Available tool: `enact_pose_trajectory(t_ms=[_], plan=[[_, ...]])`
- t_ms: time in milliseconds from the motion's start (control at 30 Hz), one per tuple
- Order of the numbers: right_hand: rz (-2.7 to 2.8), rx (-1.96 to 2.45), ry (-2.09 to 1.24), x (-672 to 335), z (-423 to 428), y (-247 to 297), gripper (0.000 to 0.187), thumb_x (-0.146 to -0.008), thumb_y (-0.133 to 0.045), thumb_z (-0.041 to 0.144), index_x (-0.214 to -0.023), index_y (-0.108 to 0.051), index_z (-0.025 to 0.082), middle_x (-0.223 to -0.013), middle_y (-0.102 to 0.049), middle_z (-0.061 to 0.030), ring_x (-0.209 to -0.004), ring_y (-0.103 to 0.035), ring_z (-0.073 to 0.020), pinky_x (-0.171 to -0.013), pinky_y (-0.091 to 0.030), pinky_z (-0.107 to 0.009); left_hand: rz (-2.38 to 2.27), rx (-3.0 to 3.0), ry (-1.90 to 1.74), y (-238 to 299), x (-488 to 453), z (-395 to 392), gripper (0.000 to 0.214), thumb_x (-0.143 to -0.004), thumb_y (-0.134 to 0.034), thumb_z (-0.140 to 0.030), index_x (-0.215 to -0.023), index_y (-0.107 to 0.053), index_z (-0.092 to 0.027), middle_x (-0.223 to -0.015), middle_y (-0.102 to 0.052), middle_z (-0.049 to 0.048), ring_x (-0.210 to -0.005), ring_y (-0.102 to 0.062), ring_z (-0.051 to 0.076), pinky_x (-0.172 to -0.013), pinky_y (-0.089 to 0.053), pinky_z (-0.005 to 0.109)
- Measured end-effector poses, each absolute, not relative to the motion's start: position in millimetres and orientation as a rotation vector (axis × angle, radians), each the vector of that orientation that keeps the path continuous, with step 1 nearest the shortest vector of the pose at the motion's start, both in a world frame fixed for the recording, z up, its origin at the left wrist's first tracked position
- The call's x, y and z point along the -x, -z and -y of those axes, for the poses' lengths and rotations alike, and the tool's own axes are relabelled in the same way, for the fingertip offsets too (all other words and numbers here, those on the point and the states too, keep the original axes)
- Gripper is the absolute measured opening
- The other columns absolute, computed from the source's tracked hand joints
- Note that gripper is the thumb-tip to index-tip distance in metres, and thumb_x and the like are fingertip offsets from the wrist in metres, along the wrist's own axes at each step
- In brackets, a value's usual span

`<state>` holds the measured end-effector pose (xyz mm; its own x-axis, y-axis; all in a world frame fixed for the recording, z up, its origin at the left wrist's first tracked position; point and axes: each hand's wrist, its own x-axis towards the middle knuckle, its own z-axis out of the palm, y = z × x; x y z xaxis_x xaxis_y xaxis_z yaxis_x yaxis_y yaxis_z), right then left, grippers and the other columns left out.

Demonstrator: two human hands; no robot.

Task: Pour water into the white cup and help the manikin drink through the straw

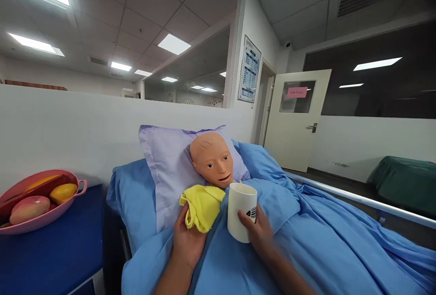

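A folded yellow cloth [204, 206] lies over the fingers of my left hand [188, 240], with the thumb along its left edge. My right hand [260, 233] is wrapped round a white mug [237, 215] with a small dark printed mark, held upright; its far side and what is inside are hidden. Just beyond both hands is the head of a manikin [213, 159], resting on a lilac pillow [166, 159] and tilted to the right. The cloth and the mug are near its chin, above a blue quilt [316, 240].
On the left, a pink basket [80, 190] of fruit stands on a dark blue cabinet top [68, 258]. A bed rail [357, 199] runs along the right side. Further back are a white partition [68, 127] and a cream door [293, 136].
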<state>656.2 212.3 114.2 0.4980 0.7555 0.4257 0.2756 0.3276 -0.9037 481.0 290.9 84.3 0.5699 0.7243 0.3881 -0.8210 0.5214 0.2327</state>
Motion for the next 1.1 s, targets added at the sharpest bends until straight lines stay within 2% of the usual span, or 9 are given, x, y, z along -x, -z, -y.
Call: enact_pose_trajectory(t_ms=[200,433,633,833,1100], plan=[[1.072,1.206,-0.509,-664.0,-220.8,-98.5,0.065,-0.068,-0.068,0.058,-0.12,-0.057,0.019,-0.095,-0.07,-0.0088,-0.081,-0.065,-0.0272,-0.066,-0.053,-0.035,0.264,-0.434,-0.916,-63.6,-493.2,-302.5,0.043,-0.098,-0.032,-0.038,-0.13,-0.057,-0.022,-0.138,-0.055,0.0048,-0.136,-0.038,0.023,-0.119,-0.021,0.042],[1.155,1.217,-0.554,-666.1,-215.7,-87.6,0.065,-0.067,-0.07,0.057,-0.12,-0.056,0.021,-0.099,-0.07,-0.0086,-0.083,-0.065,-0.0264,-0.066,-0.053,-0.033,0.161,-0.37,-0.942,-58.6,-496.0,-298.7,0.039,-0.098,-0.035,-0.033,-0.127,-0.06,-0.023,-0.133,-0.06,0.0021,-0.138,-0.036,0.02,-0.12,-0.019,0.038],[1.162,1.195,-0.586,-669.3,-216.5,-86.1,0.065,-0.067,-0.07,0.058,-0.117,-0.057,0.018,-0.095,-0.07,-0.0092,-0.082,-0.065,-0.0261,-0.066,-0.054,-0.034,0.065,-0.28,-0.937,-64.6,-494.4,-293.1,0.04,-0.098,-0.038,-0.032,-0.13,-0.057,-0.018,-0.129,-0.063,0.0041,-0.133,-0.044,0.02,-0.119,-0.024,0.036],[1.15,1.138,-0.666,-671.4,-218.5,-84.5,0.06,-0.068,-0.072,0.056,-0.113,-0.057,0.02,-0.101,-0.069,-0.0096,-0.091,-0.065,-0.0282,-0.075,-0.054,-0.038,-0.022,-0.24,-0.993,-71.7,-493.2,-284.7,0.043,-0.097,-0.042,-0.029,-0.137,-0.048,-0.015,-0.129,-0.063,0.0062,-0.128,-0.05,0.022,-0.115,-0.033,0.036],[1.114,0.986,-0.872,-673.2,-219.2,-90.3,0.053,-0.073,-0.072,0.05,-0.117,-0.057,0.023,-0.102,-0.07,-0.0076,-0.086,-0.066,-0.0247,-0.072,-0.054,-0.035,-0.087,-0.24,-1.016,-75.3,-491.9,-277.0,0.04,-0.097,-0.042,-0.025,-0.133,-0.052,-0.011,-0.121,-0.067,0.0101,-0.122,-0.056,0.023,-0.112,-0.037,0.036]])
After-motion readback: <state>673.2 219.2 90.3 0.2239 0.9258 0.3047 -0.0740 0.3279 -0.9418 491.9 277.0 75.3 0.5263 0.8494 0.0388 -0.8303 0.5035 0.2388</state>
